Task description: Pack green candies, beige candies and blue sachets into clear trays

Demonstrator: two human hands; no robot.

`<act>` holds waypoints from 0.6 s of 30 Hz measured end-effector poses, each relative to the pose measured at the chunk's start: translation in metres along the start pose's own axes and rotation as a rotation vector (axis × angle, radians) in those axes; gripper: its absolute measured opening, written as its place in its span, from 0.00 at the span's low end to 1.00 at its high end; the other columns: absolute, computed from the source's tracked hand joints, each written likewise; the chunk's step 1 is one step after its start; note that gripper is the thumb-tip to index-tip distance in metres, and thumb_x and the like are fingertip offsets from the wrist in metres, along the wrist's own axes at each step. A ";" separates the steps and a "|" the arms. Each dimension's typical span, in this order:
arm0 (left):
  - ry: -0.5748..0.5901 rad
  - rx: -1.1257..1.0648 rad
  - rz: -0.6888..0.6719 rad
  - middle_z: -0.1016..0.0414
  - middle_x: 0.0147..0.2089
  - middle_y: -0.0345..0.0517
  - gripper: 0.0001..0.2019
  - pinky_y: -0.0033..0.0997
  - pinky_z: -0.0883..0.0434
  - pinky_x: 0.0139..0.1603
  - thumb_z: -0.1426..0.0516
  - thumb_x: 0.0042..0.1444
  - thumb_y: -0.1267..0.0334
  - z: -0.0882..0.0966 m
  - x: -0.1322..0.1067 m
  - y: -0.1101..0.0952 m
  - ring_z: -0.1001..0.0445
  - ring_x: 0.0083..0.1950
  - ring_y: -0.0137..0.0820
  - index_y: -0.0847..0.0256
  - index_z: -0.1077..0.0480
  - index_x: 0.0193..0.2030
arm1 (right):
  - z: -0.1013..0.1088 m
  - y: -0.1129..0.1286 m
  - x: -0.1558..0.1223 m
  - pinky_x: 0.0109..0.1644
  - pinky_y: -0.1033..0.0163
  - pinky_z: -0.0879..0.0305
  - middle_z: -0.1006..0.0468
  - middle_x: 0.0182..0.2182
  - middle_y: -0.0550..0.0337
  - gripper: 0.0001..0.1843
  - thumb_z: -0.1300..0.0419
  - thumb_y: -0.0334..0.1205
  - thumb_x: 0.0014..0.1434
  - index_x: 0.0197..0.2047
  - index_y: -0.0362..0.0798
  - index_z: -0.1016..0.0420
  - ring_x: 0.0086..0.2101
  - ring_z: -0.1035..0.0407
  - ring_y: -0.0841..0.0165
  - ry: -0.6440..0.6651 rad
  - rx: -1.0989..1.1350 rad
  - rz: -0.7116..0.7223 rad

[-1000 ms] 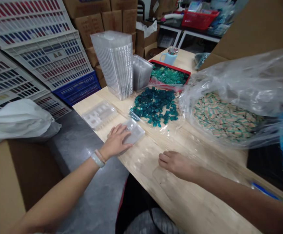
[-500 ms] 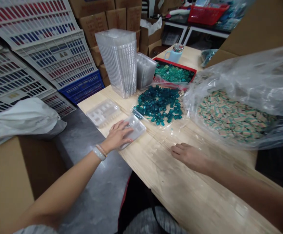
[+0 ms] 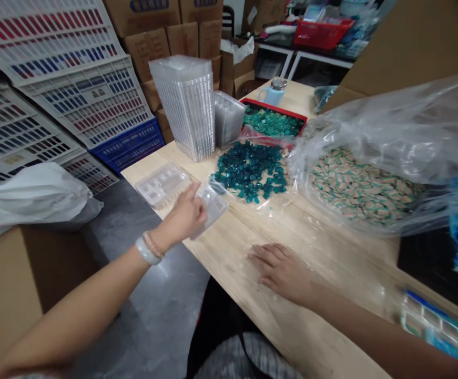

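Note:
My left hand (image 3: pixel 184 215), with a bracelet and bangle at the wrist, is over the near clear plastic compartment tray (image 3: pixel 213 204) and covers part of it. One finger points forward and the others look partly bent; nothing shows in its grip. Just beyond it, at the table's left edge, lies a second clear compartment tray (image 3: pixel 161 185). My right hand (image 3: pixel 286 271) rests palm down on the bare wood, fingers stretched and slightly blurred. Dark teal translucent pieces (image 3: pixel 248 168) are heaped on a clear plastic bag in front of both hands.
Tall nested clear trays (image 3: pixel 189 108) and a shorter stack (image 3: pixel 229 118) stand behind. A red tray (image 3: pixel 305 117) holds green pieces, near a blue mug (image 3: pixel 274 93). A plastic bag of beige-and-green pieces (image 3: pixel 365 184) lies right. Crates (image 3: pixel 126 142) and a carton (image 3: pixel 8 284) flank the left.
My left hand has gone from spread fingers on the near tray to one finger pointing. My right hand has moved left and nearer, flattening onto the table. The view has shifted slightly right.

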State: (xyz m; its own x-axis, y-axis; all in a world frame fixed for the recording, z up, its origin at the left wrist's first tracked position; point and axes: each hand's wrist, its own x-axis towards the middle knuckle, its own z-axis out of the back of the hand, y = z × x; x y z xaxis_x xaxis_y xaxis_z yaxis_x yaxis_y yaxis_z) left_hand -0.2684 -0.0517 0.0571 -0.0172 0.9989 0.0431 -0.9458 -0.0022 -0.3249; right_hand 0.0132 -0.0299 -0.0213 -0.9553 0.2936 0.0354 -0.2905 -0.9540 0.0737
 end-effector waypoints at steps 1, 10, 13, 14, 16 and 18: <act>-0.067 -0.016 -0.036 0.46 0.60 0.58 0.06 0.45 0.44 0.57 0.51 0.50 0.68 0.013 -0.003 -0.005 0.51 0.63 0.40 0.65 0.35 0.29 | -0.001 0.000 -0.006 0.51 0.50 0.48 0.34 0.51 0.54 0.25 0.49 0.51 0.55 0.54 0.51 0.38 0.47 0.41 0.60 0.007 0.003 -0.017; 0.066 0.079 -0.214 0.35 0.53 0.57 0.13 0.42 0.44 0.59 0.52 0.51 0.68 -0.054 -0.051 -0.067 0.41 0.57 0.40 0.66 0.34 0.43 | 0.008 0.010 -0.010 0.50 0.52 0.45 0.32 0.49 0.51 0.24 0.49 0.51 0.55 0.52 0.49 0.35 0.47 0.40 0.60 -0.026 0.060 -0.074; 0.087 0.118 -0.233 0.38 0.55 0.58 0.15 0.42 0.50 0.61 0.51 0.51 0.67 -0.092 -0.043 -0.055 0.45 0.60 0.41 0.68 0.34 0.45 | 0.002 0.015 -0.018 0.49 0.53 0.44 0.32 0.49 0.52 0.22 0.47 0.49 0.54 0.49 0.49 0.33 0.47 0.40 0.61 -0.016 0.068 -0.103; 0.078 0.120 -0.242 0.38 0.55 0.58 0.14 0.42 0.51 0.62 0.51 0.52 0.67 -0.096 -0.039 -0.050 0.46 0.60 0.41 0.68 0.33 0.44 | 0.001 0.016 -0.022 0.49 0.53 0.44 0.32 0.48 0.52 0.21 0.47 0.48 0.54 0.49 0.49 0.33 0.46 0.40 0.61 -0.027 0.065 -0.120; 0.046 0.099 -0.273 0.37 0.54 0.56 0.12 0.41 0.50 0.62 0.52 0.53 0.66 -0.090 -0.033 -0.040 0.45 0.60 0.39 0.66 0.32 0.42 | 0.000 0.018 -0.029 0.49 0.53 0.43 0.31 0.48 0.52 0.20 0.47 0.48 0.54 0.48 0.49 0.32 0.46 0.39 0.61 -0.061 0.055 -0.135; -0.020 0.047 -0.309 0.36 0.54 0.53 0.12 0.40 0.49 0.61 0.52 0.54 0.63 -0.071 -0.029 -0.025 0.43 0.59 0.36 0.63 0.32 0.40 | 0.004 0.021 -0.027 0.49 0.53 0.43 0.31 0.47 0.51 0.20 0.47 0.47 0.54 0.48 0.48 0.32 0.45 0.38 0.61 -0.103 0.034 -0.140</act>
State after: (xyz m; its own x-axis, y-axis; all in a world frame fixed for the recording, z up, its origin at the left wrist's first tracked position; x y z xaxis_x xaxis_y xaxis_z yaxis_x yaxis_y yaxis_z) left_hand -0.2210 -0.0770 -0.0029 0.2677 0.9514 0.1522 -0.9211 0.2991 -0.2493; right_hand 0.0332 -0.0579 -0.0168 -0.8941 0.4302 0.1243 -0.4171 -0.9011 0.1186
